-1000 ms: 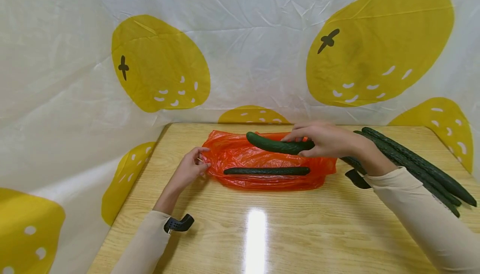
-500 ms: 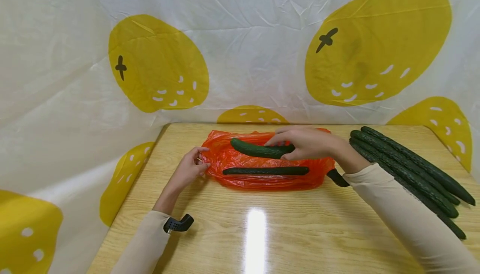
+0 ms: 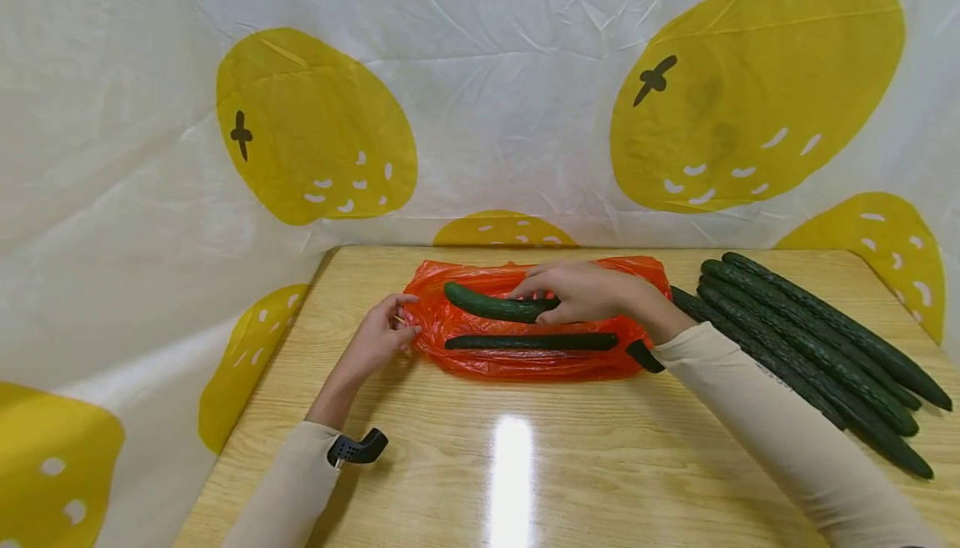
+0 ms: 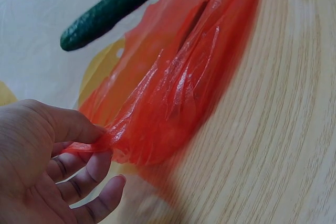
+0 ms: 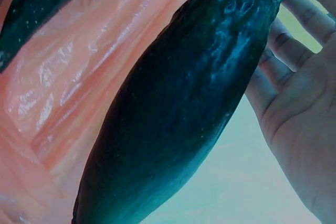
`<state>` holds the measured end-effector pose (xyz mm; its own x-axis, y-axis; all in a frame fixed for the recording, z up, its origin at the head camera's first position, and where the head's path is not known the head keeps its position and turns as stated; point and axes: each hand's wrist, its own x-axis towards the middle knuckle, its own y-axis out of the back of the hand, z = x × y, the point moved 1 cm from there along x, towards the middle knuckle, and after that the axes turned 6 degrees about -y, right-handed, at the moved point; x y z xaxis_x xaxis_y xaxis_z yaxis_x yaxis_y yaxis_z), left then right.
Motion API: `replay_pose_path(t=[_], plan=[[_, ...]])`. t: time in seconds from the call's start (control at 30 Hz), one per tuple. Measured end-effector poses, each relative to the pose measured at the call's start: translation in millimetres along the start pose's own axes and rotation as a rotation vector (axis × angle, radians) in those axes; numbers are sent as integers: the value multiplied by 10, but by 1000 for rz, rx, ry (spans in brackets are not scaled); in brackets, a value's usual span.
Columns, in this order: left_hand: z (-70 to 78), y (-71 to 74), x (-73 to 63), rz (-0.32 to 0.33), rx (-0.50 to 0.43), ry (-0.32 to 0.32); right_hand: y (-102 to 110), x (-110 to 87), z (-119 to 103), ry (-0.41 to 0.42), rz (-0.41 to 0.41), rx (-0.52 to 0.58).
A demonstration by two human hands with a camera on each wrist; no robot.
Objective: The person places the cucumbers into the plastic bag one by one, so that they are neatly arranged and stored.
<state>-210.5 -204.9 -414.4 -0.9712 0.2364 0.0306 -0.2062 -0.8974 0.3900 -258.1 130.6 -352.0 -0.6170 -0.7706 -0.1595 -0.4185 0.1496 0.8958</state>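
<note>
My left hand (image 3: 378, 333) pinches the left edge of a thin red plastic bag (image 4: 152, 103) between thumb and fingers. Over the bag, my right hand (image 3: 588, 291) grips a dark green cucumber (image 3: 487, 306) from above, its rounded end pointing left. In the right wrist view that held cucumber (image 5: 173, 108) fills the middle, with the fingers along its far side. A second cucumber (image 3: 532, 342) lies lengthwise on the near part of the bag. The held one hangs above the bag's left part in the left wrist view.
Several more cucumbers (image 3: 825, 339) lie side by side, slanted, on the right of the wooden table (image 3: 420, 465). A white curtain with yellow fruit prints (image 3: 510, 131) rises behind and to the left. Black wrist mounts sit on both forearms.
My right hand has carried the gripped cucumber leftward and slightly down over the bag. The left hand keeps its pinch at the bag's edge without moving.
</note>
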Motion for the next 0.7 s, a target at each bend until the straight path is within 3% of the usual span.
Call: replay_pose_path(t=[0.23, 0.7], plan=[[-247, 24, 77, 9, 16, -5, -101, 131, 69, 5, -29, 23], [-267, 4, 79, 24, 28, -39, -338, 305, 173, 2, -43, 39]])
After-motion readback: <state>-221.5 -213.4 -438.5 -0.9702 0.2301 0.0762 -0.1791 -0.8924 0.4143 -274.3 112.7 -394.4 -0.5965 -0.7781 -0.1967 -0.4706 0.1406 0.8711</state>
